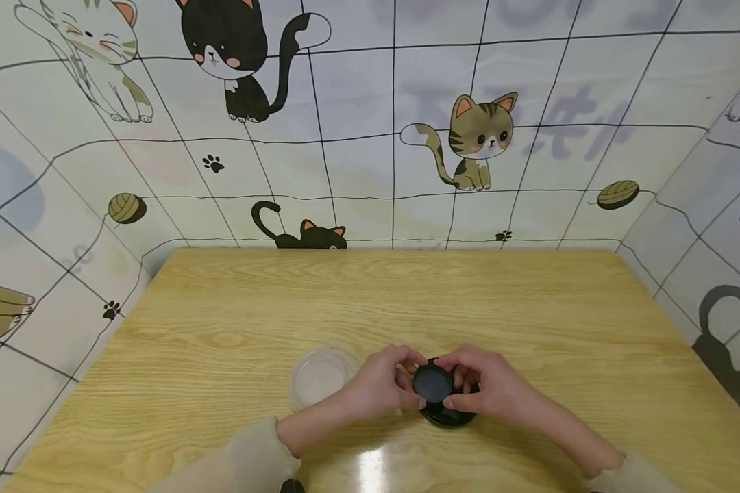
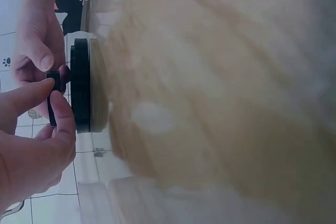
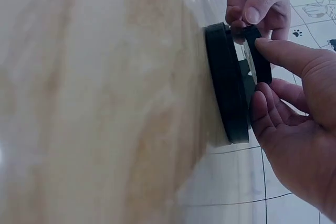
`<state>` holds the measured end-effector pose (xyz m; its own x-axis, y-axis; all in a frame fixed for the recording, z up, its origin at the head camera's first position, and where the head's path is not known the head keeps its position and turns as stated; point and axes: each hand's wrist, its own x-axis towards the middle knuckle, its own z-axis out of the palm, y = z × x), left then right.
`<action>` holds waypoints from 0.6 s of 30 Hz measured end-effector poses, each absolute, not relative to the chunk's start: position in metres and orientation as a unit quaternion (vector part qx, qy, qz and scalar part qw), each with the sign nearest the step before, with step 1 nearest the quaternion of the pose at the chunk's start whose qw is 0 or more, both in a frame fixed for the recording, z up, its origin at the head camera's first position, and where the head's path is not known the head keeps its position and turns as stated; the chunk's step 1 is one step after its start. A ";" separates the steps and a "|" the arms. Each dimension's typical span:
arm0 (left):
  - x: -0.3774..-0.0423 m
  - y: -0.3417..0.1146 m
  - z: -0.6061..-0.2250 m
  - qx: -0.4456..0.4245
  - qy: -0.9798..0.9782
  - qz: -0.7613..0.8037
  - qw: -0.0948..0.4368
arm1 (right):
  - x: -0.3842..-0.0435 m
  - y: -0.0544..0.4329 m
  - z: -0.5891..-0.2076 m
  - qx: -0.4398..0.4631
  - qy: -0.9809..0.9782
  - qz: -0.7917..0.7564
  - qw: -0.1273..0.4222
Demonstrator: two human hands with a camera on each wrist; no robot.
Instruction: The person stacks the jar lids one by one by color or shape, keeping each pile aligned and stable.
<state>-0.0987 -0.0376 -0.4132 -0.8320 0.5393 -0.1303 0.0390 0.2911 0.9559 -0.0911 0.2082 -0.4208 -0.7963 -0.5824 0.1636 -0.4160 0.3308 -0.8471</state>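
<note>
Both hands grip a small round black disc (image 1: 432,384) by its edges, the left hand (image 1: 384,385) on one side and the right hand (image 1: 492,383) on the other. Thumbs lie along its near edge and fingers along its far edge. Directly below is a larger round black piece (image 1: 449,418), flat on the table and partly covered by the disc and the right hand. From the side, in the right wrist view, the disc (image 3: 261,62) stands a little above the thick black piece (image 3: 226,90). In the left wrist view, fingers of both hands meet around the disc (image 2: 52,103).
A clear round plastic container or lid (image 1: 311,366) rests on the wooden table (image 1: 370,294), just left of the larger black piece and partly behind the left forearm. Cat-patterned cloth walls (image 1: 370,164) stand at the table's back and sides.
</note>
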 end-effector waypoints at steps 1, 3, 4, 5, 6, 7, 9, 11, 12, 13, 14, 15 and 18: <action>-0.098 -0.037 -0.414 0.187 0.772 0.565 0.223 | -0.090 0.208 -0.421 -0.306 0.816 -0.483 0.083; -0.098 -0.037 -0.414 0.189 0.773 0.564 0.222 | -0.089 0.209 -0.422 -0.301 0.826 -0.470 0.081; -0.098 -0.036 -0.415 0.190 0.773 0.563 0.222 | -0.089 0.209 -0.422 -0.300 0.829 -0.465 0.080; -0.099 -0.036 -0.415 0.193 0.773 0.562 0.221 | -0.088 0.209 -0.423 -0.297 0.832 -0.461 0.079; -0.099 -0.035 -0.415 0.196 0.774 0.560 0.219 | -0.088 0.209 -0.423 -0.296 0.834 -0.459 0.079; -0.099 -0.035 -0.416 0.197 0.775 0.559 0.219 | -0.087 0.209 -0.424 -0.295 0.835 -0.458 0.078; -0.100 -0.033 -0.418 0.200 0.777 0.555 0.219 | -0.087 0.210 -0.425 -0.296 0.836 -0.456 0.075; -0.100 -0.033 -0.419 0.200 0.779 0.552 0.219 | -0.087 0.210 -0.426 -0.301 0.837 -0.451 0.071; -0.100 -0.032 -0.419 0.201 0.780 0.550 0.219 | -0.087 0.210 -0.426 -0.303 0.838 -0.449 0.070; -0.101 -0.032 -0.420 0.202 0.782 0.549 0.218 | -0.087 0.210 -0.427 -0.304 0.839 -0.446 0.069; -0.101 -0.032 -0.420 0.203 0.783 0.547 0.217 | -0.087 0.210 -0.427 -0.306 0.841 -0.441 0.068; -0.101 -0.032 -0.420 0.204 0.784 0.545 0.215 | -0.087 0.210 -0.427 -0.306 0.843 -0.437 0.068; -0.102 -0.031 -0.421 0.208 0.789 0.538 0.211 | -0.088 0.210 -0.428 -0.306 0.849 -0.426 0.065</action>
